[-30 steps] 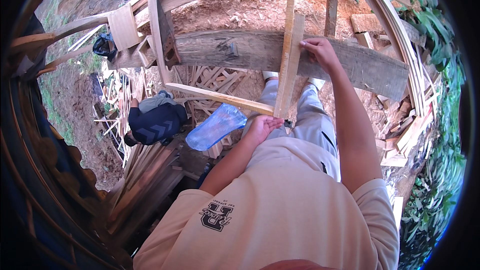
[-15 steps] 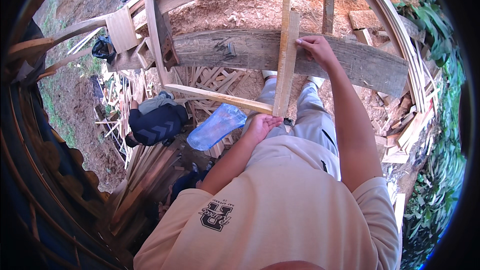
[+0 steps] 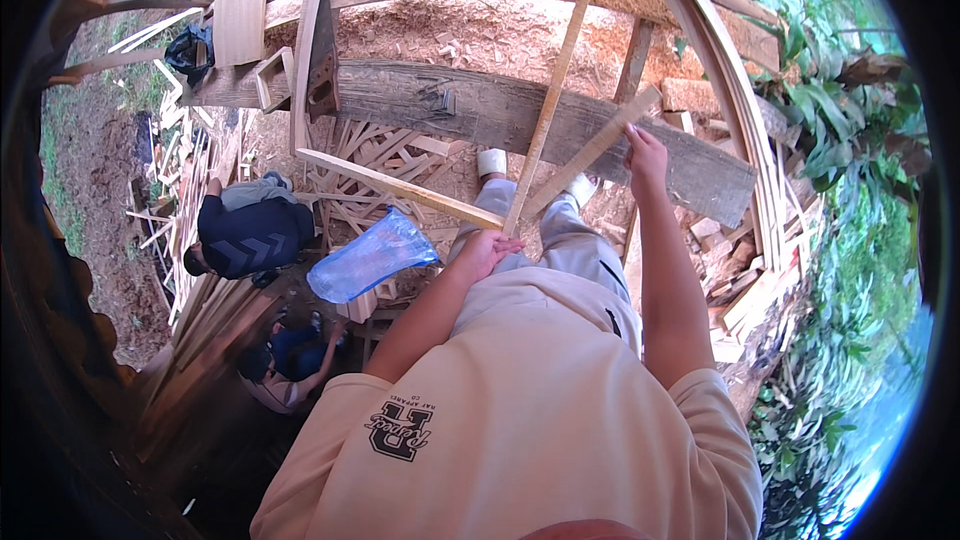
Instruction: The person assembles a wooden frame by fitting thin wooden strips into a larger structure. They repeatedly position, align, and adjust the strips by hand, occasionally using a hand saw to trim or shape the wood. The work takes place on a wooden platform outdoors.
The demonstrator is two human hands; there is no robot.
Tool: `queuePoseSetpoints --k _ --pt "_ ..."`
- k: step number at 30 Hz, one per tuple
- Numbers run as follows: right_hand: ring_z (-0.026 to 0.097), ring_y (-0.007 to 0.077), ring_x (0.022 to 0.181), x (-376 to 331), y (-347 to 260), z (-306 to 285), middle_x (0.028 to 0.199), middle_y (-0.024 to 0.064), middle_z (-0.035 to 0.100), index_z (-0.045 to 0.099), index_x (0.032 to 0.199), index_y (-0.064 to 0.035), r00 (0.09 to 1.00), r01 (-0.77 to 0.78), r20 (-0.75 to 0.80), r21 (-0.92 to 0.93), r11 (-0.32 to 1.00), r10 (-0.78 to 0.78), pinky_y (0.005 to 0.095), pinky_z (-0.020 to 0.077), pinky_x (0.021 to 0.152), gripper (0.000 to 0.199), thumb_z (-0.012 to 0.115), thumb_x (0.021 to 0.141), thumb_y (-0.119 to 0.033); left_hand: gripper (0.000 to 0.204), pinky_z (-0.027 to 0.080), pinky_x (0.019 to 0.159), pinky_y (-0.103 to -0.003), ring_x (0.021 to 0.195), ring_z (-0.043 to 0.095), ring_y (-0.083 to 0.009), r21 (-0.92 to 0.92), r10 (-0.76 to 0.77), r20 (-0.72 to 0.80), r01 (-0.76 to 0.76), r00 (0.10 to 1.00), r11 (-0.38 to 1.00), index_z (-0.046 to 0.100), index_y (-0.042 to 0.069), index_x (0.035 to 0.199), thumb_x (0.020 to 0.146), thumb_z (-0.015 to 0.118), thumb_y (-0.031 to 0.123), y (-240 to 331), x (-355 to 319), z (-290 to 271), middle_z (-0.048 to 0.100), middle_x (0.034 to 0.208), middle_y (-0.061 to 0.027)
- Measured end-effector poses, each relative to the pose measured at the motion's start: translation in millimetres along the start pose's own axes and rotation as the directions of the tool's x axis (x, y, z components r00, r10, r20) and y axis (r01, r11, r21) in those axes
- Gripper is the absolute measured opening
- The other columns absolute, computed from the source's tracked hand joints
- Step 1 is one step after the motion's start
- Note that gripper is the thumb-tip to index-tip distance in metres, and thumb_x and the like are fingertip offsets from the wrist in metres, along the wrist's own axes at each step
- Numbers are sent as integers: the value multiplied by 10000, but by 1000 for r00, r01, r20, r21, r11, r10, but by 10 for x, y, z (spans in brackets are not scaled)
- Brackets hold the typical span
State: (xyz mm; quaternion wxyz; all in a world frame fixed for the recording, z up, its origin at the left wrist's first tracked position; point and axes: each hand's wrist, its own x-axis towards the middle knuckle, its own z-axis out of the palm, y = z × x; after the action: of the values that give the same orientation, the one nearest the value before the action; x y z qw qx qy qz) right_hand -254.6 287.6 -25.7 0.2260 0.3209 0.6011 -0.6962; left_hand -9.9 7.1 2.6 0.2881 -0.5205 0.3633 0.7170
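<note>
A four-sided frame of thin wooden strips (image 3: 400, 186) reaches out in front of me, its near right corner by my waist. My left hand (image 3: 484, 253) is at that corner, palm turned up and fingers curled against the wood. In my right hand (image 3: 646, 154), a short loose wooden strip (image 3: 592, 156) is pinched near its far end. The strip slants away from the frame's right side, and its near end lies close to that side. Below both runs a weathered grey plank (image 3: 490, 103).
A crouching person in dark clothes (image 3: 250, 238) and another person (image 3: 285, 360) are at the left. Beside me lies a clear bluish plastic bag (image 3: 372, 256). Wood offcuts (image 3: 390, 155) litter the ground. Long curved strips (image 3: 735, 100) and green plants (image 3: 830, 340) are at the right.
The short strip was alongside the frame's right side; my right hand has swung its far end out to the right. My left hand stays at the corner. The whole view has shifted.
</note>
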Motion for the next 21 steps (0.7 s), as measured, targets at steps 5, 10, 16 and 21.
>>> queuePoseSetpoints --k 5,10,16,21 --pt "279 81 497 -270 61 -962 629 -60 315 664 969 -84 981 -5 -184 300 954 63 280 262 474 180 667 1063 -237 293 568 1045 -437 1097 726 -383 -34 14 -1 -14 1000 999 579 -167 1096 946 515 76 -124 329 -85 689 1192 -349" --pt "271 81 512 -397 100 -1653 642 -66 303 677 1032 -93 947 31 -299 448 894 117 273 261 479 142 667 1062 -231 332 569 1036 -403 1088 734 -336 23 -43 173 39 984 999 607 -147 1150 934 554 98 81 408 118 700 1215 -310" --pt "255 95 515 -460 63 -1764 636 -52 292 670 1083 -71 907 47 -361 597 801 216 274 270 483 185 658 1072 -255 396 528 1067 -406 1158 726 -277 106 -62 342 27 938 994 628 -73 1262 954 569 168 302 516 490 719 1297 -186" --pt "238 110 481 -377 65 -1773 620 -48 289 622 1007 -119 895 39 -348 685 727 280 279 253 462 208 599 1104 -302 399 435 1071 -409 1165 728 -235 258 -88 411 -23 907 966 648 -2 1284 977 568 239 436 714 682 737 1288 -130"
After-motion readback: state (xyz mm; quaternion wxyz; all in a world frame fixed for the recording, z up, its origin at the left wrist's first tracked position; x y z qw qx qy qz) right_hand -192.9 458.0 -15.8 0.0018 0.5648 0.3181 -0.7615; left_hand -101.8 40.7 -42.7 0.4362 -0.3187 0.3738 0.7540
